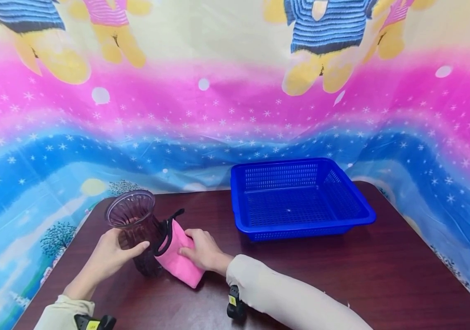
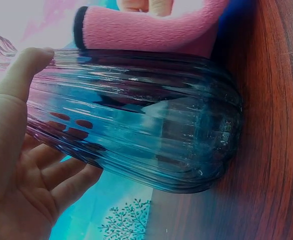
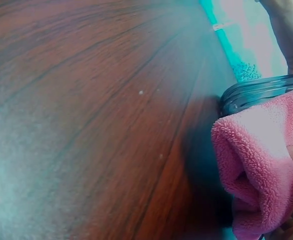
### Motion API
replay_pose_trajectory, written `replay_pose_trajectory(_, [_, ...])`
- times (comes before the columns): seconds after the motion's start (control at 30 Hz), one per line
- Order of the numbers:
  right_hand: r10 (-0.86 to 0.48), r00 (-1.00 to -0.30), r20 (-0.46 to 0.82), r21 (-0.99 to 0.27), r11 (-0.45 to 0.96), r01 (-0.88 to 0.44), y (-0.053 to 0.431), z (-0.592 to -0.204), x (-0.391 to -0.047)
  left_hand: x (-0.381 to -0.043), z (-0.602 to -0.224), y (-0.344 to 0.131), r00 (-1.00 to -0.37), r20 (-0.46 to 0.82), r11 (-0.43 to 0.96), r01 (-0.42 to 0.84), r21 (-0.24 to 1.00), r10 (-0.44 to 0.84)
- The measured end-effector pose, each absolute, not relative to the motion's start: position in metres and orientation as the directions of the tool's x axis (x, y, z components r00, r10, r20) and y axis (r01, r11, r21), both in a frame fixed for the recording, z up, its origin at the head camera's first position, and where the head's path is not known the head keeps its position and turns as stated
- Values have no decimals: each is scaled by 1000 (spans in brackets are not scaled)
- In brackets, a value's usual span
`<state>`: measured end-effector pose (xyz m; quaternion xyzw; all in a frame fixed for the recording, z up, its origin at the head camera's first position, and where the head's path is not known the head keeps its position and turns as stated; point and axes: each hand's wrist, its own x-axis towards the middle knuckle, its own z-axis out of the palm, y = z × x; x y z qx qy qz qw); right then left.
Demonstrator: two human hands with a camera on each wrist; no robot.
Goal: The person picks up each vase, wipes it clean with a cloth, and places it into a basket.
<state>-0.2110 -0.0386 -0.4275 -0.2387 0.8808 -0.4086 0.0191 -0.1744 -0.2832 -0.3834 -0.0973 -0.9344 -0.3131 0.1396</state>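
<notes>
A fluted purple glass vase (image 1: 139,234) with a flared rim stands at the table's left side, its base (image 2: 219,125) close against the wood in the left wrist view. My left hand (image 1: 108,256) grips its upper body, thumb on the near side and fingers round the other. A pink fleecy cloth (image 1: 182,266) with black edging and a black loop lies along the vase's right side. My right hand (image 1: 205,251) holds this cloth bunched between thumb and fingers. In the right wrist view the folded cloth (image 3: 261,170) covers part of the glass.
A blue plastic basket (image 1: 305,229) with perforated walls stands at the back right of the dark red-brown table (image 1: 321,275). Behind the table hangs a printed curtain (image 1: 218,101) with snowflakes and cartoon figures.
</notes>
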Motion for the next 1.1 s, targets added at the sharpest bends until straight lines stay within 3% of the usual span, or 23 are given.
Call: replay_pose_trajectory(1.1, [-406,-871,275,-813,386,-437,-45,-385,-206,-173,-385,-283,-939,329,769,281,574,98])
